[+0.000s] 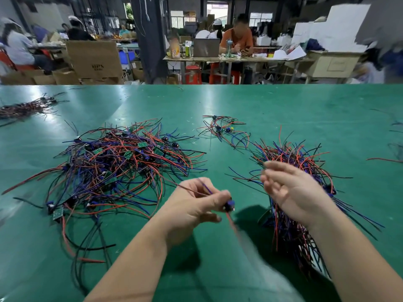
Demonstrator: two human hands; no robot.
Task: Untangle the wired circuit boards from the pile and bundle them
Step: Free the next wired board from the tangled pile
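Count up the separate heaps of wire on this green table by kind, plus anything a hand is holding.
Loose tangled heaps: 2 (big pile, small cluster)
Gathered bundles: 2 (far-left bundle, near bundle by the right hand)
Single wired piece, pinched in the left hand: 1
Total: 5
Stray wires at the right edge are left uncounted.

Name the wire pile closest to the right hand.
The aligned bundle on the right, partly behind the right hand; the big tangled pile, the small far cluster and the far-left bundle lie well away.
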